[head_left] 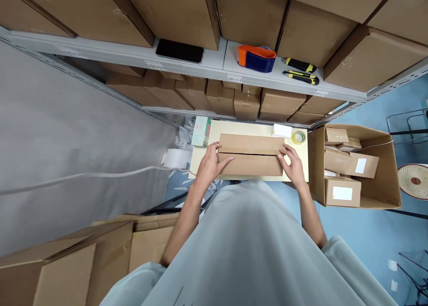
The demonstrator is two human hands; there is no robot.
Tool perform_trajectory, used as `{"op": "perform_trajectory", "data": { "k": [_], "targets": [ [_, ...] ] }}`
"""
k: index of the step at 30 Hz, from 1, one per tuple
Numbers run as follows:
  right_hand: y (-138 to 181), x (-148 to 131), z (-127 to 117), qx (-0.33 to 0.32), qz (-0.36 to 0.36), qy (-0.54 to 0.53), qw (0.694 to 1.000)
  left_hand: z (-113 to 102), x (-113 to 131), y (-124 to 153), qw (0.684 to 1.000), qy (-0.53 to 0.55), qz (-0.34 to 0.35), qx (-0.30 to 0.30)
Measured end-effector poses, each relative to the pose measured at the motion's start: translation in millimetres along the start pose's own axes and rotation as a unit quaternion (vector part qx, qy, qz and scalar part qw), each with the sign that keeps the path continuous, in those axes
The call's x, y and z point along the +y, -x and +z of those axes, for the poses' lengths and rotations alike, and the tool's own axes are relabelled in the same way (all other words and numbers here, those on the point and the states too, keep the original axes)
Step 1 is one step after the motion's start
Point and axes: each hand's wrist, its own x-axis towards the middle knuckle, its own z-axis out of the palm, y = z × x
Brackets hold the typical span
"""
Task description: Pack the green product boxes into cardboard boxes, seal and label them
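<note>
A flat brown cardboard box (pixel 250 156) lies on a small pale table (pixel 302 163), its two top flaps meeting along a middle seam. My left hand (pixel 211 163) rests on the box's left end, fingers spread over the flaps. At the box's right end my right hand (pixel 292 163) presses down, fingers stretched along the near flap. Neither hand grips anything else.
A roll of clear tape (pixel 298 137), a white card (pixel 281 130) and a green-white packet (pixel 201 131) sit at the table's back. On the shelf above lie an orange-blue tape dispenser (pixel 256 58), two utility knives (pixel 300 71) and a phone (pixel 179 51). An open carton (pixel 388 176) of small parcels stands right.
</note>
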Motion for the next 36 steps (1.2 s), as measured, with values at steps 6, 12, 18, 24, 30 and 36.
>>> {"op": "perform_trajectory", "data": {
  "k": [6,12,18,24,30,36],
  "targets": [
    [-0.2,12.8,15.5,0.039,0.047,-0.065,0.996,12.4,-4.0,-2.7,0.992,0.07,-0.08,0.062],
    [0.4,23.4,37.0,0.034,0.151,-0.138,0.978,36.2,-20.8,-8.5,0.977,0.147,-0.113,0.106],
    [5.0,15.7,47.9,0.044,0.163,-0.105,0.98,55.1,-30.3,-4.0,0.967,0.18,-0.128,0.128],
    [2.5,16.9,53.7,0.058,0.207,-0.097,0.972,50.5,-38.1,-7.3,0.959,0.244,-0.137,0.047],
    [-1.0,22.8,49.3,0.016,0.201,-0.178,0.963,46.0,-39.8,-7.0,0.948,0.277,-0.154,0.02],
    [-0.8,14.1,50.8,-0.007,0.217,-0.048,0.975,47.7,-41.8,-6.7,0.933,0.32,-0.165,-0.003]
  ]
}}
